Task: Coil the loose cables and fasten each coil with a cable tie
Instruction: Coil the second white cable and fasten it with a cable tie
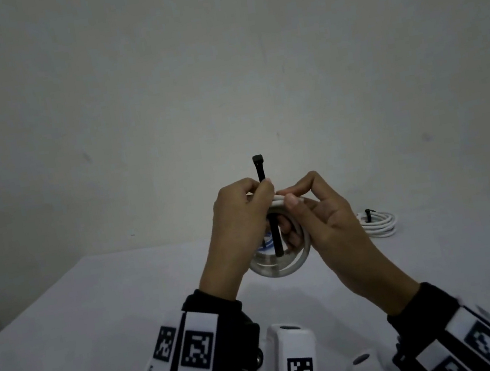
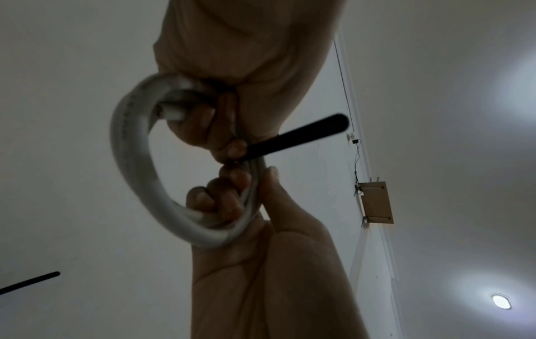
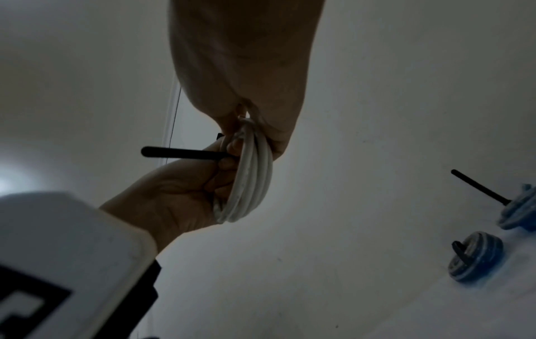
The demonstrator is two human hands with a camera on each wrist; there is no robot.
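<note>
I hold a white cable coil (image 1: 281, 265) upright in the air above the table, with both hands on it. A black cable tie (image 1: 259, 170) runs vertically through the coil, its head sticking up above my fingers. My left hand (image 1: 264, 187) pinches the tie against the top of the coil. Beside it, my right hand (image 1: 287, 198) grips the coil, thumb on top and fingers curled through the ring. In the left wrist view the tie (image 2: 298, 135) juts out past the coil (image 2: 130, 160). The right wrist view shows the coil (image 3: 252, 174) edge-on, with the tie (image 3: 182, 152) in my left fingers.
A white table (image 1: 100, 334) stands against a plain wall. On its far right lies another white coil (image 1: 378, 222) bound with a black tie. Two blue coils (image 3: 475, 259) (image 3: 519, 213) with black ties lie on the table in the right wrist view.
</note>
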